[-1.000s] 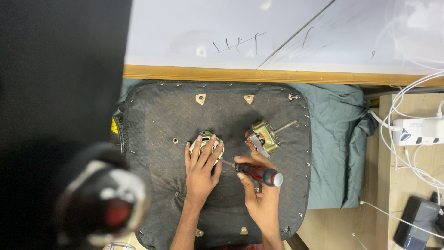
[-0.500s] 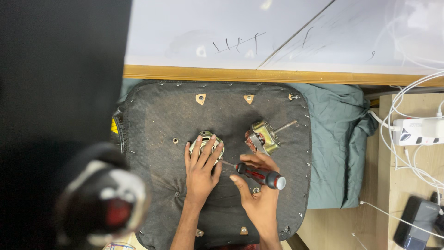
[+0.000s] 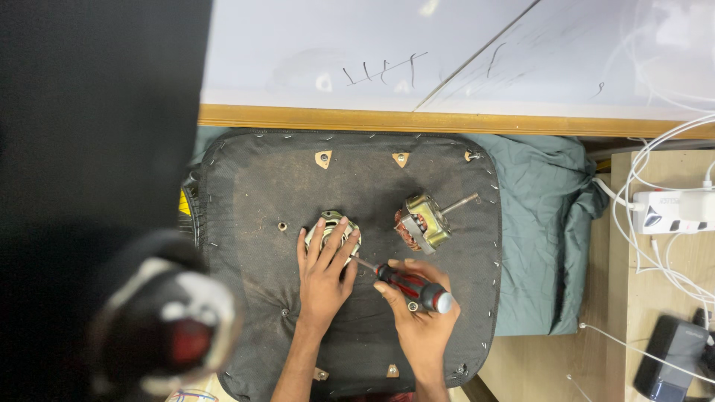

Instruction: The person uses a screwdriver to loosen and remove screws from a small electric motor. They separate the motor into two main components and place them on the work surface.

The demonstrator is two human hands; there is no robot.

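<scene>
My left hand (image 3: 325, 266) lies flat with fingers spread over a small round metal motor part (image 3: 331, 223) on a black fabric-covered seat base (image 3: 253, 193). My right hand (image 3: 417, 313) grips a red-and-black screwdriver (image 3: 408, 288), whose shaft points left and up toward the part under my left fingers. A second motor piece (image 3: 421, 222) with copper windings and a protruding shaft lies just up and right of my right hand.
A green cloth (image 3: 544, 223) lies under the seat base at the right. A white power strip (image 3: 674, 211) with white cables and a dark adapter (image 3: 674, 357) sit on the wooden surface at the right. A white board (image 3: 447, 52) spans the back. A blurred dark object (image 3: 164, 327) fills the left.
My right hand has shifted slightly with the screwdriver, its handle now angled a bit lower to the right. My left hand stays on the round part.
</scene>
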